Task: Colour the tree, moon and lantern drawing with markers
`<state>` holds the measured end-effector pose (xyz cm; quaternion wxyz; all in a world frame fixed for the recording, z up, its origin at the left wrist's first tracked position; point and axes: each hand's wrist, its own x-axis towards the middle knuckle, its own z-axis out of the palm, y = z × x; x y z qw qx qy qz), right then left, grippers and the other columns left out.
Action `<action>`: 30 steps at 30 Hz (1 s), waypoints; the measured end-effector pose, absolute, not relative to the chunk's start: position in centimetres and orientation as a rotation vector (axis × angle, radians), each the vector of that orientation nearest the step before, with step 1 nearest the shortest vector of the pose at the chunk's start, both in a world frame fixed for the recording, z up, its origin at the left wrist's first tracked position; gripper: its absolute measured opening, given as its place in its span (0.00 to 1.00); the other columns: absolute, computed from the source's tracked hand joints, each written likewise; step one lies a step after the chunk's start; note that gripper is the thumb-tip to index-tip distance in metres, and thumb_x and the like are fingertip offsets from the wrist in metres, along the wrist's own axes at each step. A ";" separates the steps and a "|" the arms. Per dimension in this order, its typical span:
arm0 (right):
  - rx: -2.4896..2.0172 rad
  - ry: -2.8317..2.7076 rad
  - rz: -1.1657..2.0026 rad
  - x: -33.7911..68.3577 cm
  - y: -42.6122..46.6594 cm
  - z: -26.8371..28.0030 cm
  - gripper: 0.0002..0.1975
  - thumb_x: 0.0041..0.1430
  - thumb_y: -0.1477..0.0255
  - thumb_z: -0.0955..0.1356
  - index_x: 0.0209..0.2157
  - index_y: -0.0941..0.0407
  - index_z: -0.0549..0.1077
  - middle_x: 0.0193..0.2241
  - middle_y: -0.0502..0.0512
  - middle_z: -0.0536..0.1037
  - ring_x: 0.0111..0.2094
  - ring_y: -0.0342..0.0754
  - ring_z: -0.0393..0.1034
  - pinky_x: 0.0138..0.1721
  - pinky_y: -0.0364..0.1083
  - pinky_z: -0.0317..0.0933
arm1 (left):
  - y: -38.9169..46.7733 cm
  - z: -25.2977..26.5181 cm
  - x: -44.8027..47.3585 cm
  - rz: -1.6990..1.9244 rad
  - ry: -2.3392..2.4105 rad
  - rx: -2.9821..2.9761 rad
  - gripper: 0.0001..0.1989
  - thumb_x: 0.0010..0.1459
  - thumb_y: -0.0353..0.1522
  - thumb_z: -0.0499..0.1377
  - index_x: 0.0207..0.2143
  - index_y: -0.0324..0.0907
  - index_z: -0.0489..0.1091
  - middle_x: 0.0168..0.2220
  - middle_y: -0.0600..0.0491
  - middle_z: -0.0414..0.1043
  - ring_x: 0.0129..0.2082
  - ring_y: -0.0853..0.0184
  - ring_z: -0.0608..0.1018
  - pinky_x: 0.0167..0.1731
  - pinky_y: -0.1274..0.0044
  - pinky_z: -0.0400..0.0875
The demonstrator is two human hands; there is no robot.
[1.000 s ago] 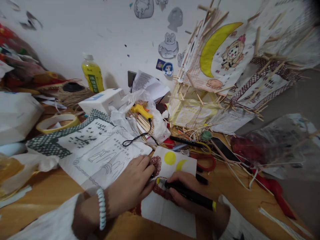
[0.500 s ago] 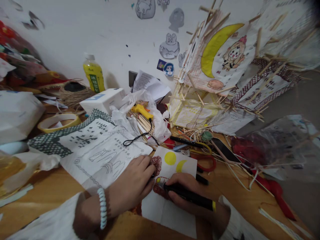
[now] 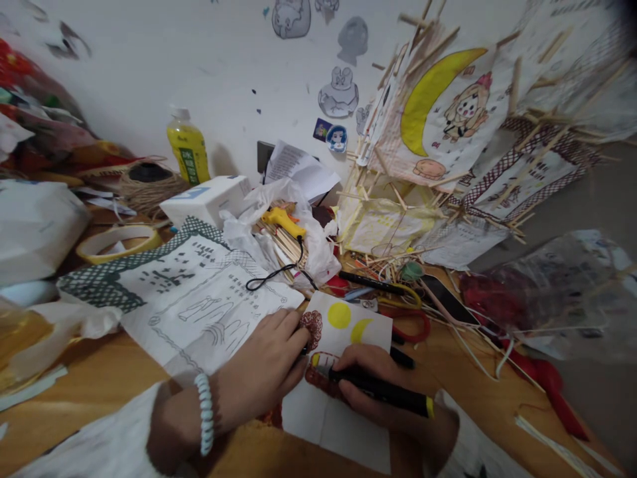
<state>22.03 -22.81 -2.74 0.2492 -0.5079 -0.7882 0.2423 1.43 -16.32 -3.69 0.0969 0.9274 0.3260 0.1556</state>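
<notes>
My right hand [image 3: 373,378] grips a black marker with a yellow end band [image 3: 383,392], its tip on a small brown-outlined drawing partly coloured yellow [image 3: 322,360]. That drawing is on a white sheet [image 3: 343,425], which also bears a yellow circle [image 3: 339,316], a yellow crescent [image 3: 361,330] and a brown scalloped shape. At the sheet's left edge rests my left hand [image 3: 271,358], fingers curled, a small dark thing showing between thumb and fingers. Beneath and beyond this hand lies a larger paper with line drawings and a green lattice border [image 3: 199,292].
Behind the sheet, a yellow glue gun [image 3: 281,218] lies on sticks in a plastic bag. Red-handled scissors [image 3: 415,328] and a phone [image 3: 448,299] are to the right. A stick-framed paper lantern [image 3: 438,119] stands at the back right. Tape [image 3: 117,242] and a bottle [image 3: 188,149] are left.
The marker in my right hand has shifted slightly to the right, and more of the small drawing shows beside its tip. My left hand stays in place.
</notes>
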 end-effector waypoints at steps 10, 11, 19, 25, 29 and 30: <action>-1.373 -2.181 0.561 22.6 -23.2 -3.2 0.08 0.54 0.68 0.62 0.34 0.54 0.70 0.31 0.54 0.78 0.32 0.48 0.71 0.34 0.45 0.63 | -16.3 -4.0 1.4 0.527 0.950 2.741 0.04 0.56 0.27 0.51 0.33 0.41 0.64 0.39 0.48 0.62 0.41 0.59 0.64 0.42 0.65 0.63; -1.377 -2.194 0.560 22.6 -23.2 -3.1 0.08 0.54 0.69 0.63 0.33 0.54 0.71 0.30 0.54 0.78 0.33 0.48 0.71 0.34 0.45 0.63 | -16.3 -4.0 1.4 0.525 0.950 2.738 0.04 0.56 0.27 0.52 0.33 0.41 0.64 0.39 0.48 0.62 0.41 0.59 0.64 0.42 0.65 0.63; -1.410 -2.221 0.576 22.4 -23.0 -2.7 0.07 0.52 0.69 0.64 0.34 0.54 0.71 0.31 0.54 0.78 0.33 0.49 0.71 0.34 0.45 0.64 | -16.3 -3.7 1.4 0.503 0.945 2.731 0.04 0.57 0.28 0.51 0.33 0.41 0.65 0.39 0.48 0.63 0.41 0.59 0.64 0.42 0.65 0.63; -1.383 -2.208 0.587 22.4 -22.9 -2.9 0.08 0.52 0.69 0.63 0.35 0.55 0.71 0.31 0.55 0.78 0.32 0.49 0.71 0.34 0.45 0.64 | -16.4 -3.5 1.4 0.459 0.960 2.730 0.03 0.56 0.28 0.51 0.33 0.40 0.65 0.39 0.48 0.62 0.40 0.59 0.64 0.41 0.66 0.63; -1.410 -2.234 0.594 22.4 -22.8 -3.2 0.08 0.51 0.70 0.64 0.34 0.55 0.71 0.30 0.54 0.78 0.31 0.48 0.71 0.33 0.45 0.64 | -16.4 -3.4 1.4 0.460 0.958 2.723 0.05 0.57 0.29 0.51 0.33 0.40 0.65 0.38 0.48 0.63 0.40 0.59 0.64 0.41 0.66 0.63; -1.416 -2.238 0.600 22.4 -22.8 -3.2 0.08 0.50 0.70 0.65 0.34 0.54 0.71 0.30 0.54 0.78 0.32 0.48 0.71 0.33 0.45 0.64 | -16.4 -3.5 1.4 0.472 0.953 2.723 0.05 0.57 0.29 0.51 0.33 0.40 0.65 0.38 0.48 0.63 0.40 0.60 0.64 0.41 0.66 0.63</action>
